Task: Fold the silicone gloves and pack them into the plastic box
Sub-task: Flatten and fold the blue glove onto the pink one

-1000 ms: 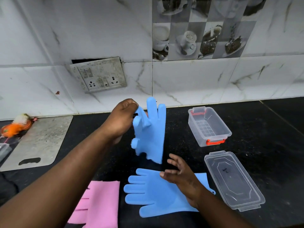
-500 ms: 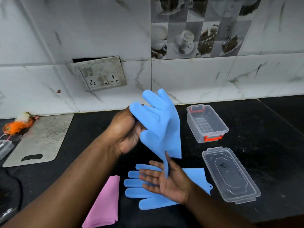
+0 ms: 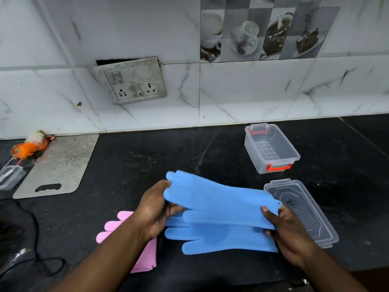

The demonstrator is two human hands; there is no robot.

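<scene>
**Colours and patterns on the kitchen table**

Upper blue glove [image 3: 221, 199] and lower blue glove [image 3: 221, 237]: same plain sky blue, no print. Pink glove [image 3: 113, 227]: plain light pink. Table [image 3: 147, 165]: black, fine pale speckle. Plastic box [image 3: 288, 148]: clear, orange-red latches, grid pattern on its floor. Lid [image 3: 311, 218]: clear, colourless. Wall tiles [image 3: 252, 91]: white marble, grey veins. Picture tile [image 3: 263, 28]: grey checks, white cups, dark brown contents. Board [image 3: 61, 163]: mottled grey-white. Switch plate [image 3: 130, 81]: off-white, grimy. Blurred item [image 3: 29, 147] far left: orange and white, possibly a scrubber.
</scene>
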